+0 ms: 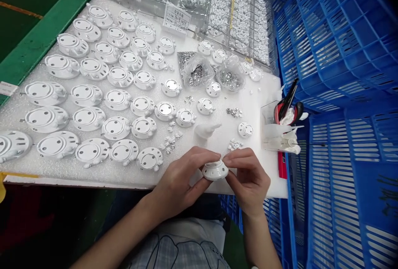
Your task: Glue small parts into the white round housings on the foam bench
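Note:
A round white plastic part with small holes around its side is held between both hands near the table's front edge. My left hand grips its left side with thumb and fingers. On the right side, my right hand pinches the part, fingertips at its top and edge. Just behind the hands stands a translucent bottle with a pointed nozzle. Small white pieces lie behind my right hand, and another round part sits beyond them.
Rows of similar white parts cover the foam-topped table's left. Bags of metal bits, a paper label and compartment trays are at the back. A clear box with scissors and blue crates stand right.

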`<act>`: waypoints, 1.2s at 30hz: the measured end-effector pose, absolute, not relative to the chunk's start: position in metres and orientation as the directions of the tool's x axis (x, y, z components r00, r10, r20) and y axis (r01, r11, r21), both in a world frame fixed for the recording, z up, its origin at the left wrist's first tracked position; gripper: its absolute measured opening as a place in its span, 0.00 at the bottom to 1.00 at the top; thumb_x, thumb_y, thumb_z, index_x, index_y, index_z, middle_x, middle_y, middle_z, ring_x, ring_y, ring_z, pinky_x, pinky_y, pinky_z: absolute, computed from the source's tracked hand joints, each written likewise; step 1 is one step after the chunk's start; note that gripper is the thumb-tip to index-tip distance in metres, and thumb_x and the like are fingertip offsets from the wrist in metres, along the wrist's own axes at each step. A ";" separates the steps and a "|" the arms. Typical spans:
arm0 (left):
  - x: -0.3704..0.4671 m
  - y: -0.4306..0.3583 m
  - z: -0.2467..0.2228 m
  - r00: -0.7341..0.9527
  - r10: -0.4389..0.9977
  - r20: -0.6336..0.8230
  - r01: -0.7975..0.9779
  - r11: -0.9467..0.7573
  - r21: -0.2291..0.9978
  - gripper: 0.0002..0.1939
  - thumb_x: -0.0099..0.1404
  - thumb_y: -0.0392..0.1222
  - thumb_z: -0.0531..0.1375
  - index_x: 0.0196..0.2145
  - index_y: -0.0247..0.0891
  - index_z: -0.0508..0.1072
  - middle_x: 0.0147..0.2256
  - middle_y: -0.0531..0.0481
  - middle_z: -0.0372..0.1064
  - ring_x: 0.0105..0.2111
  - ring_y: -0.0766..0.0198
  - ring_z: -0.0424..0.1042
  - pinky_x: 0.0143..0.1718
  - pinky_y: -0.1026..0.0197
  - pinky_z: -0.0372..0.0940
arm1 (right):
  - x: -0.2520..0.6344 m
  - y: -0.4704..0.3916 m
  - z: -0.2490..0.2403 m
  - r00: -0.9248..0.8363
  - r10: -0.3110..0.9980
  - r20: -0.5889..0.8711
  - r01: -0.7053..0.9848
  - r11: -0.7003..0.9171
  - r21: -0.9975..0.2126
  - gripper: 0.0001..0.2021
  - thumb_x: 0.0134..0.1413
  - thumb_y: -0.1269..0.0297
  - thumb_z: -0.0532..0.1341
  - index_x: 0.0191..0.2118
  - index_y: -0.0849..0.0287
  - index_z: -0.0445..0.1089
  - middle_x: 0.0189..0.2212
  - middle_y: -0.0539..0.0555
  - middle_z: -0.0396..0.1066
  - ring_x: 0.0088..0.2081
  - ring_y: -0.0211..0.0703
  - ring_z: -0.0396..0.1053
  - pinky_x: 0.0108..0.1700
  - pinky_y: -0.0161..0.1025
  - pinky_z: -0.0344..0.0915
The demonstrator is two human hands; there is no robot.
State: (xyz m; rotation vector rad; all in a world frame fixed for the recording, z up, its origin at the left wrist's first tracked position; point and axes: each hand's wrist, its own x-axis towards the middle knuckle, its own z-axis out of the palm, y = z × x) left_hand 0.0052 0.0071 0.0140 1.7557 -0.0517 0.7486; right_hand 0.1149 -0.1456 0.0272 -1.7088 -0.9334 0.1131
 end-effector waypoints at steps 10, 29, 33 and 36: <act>0.005 0.011 0.023 0.832 0.238 0.502 -0.383 -0.410 0.828 0.14 0.75 0.29 0.58 0.54 0.40 0.74 0.46 0.43 0.75 0.45 0.62 0.79 0.46 0.66 0.76 | 0.116 -0.145 0.028 0.687 0.640 0.344 0.452 -0.006 -0.892 0.04 0.63 0.66 0.68 0.41 0.48 0.77 0.33 0.50 0.77 0.36 0.43 0.75 0.38 0.42 0.72; 0.005 0.009 0.022 0.838 0.223 0.498 -0.388 -0.399 0.831 0.11 0.73 0.33 0.62 0.52 0.39 0.71 0.44 0.43 0.75 0.41 0.61 0.78 0.43 0.63 0.76 | 0.116 -0.145 0.026 0.666 0.652 0.361 0.446 0.039 -0.894 0.08 0.61 0.72 0.69 0.42 0.50 0.78 0.32 0.48 0.77 0.34 0.40 0.74 0.34 0.39 0.72; 0.004 0.009 0.022 0.842 0.266 0.469 -0.388 -0.306 0.869 0.14 0.72 0.33 0.65 0.53 0.41 0.72 0.46 0.42 0.77 0.46 0.59 0.79 0.48 0.62 0.76 | 0.116 -0.144 0.025 0.667 0.632 0.393 0.466 0.058 -0.883 0.08 0.61 0.71 0.70 0.43 0.50 0.78 0.32 0.48 0.78 0.34 0.40 0.74 0.35 0.39 0.72; 0.005 0.008 0.021 0.839 0.278 0.467 -0.387 -0.298 0.873 0.16 0.71 0.34 0.66 0.54 0.41 0.72 0.46 0.42 0.79 0.46 0.58 0.79 0.48 0.61 0.75 | 0.116 -0.145 0.024 0.670 0.628 0.396 0.466 0.059 -0.883 0.08 0.61 0.71 0.70 0.43 0.50 0.78 0.32 0.48 0.78 0.34 0.40 0.74 0.35 0.39 0.72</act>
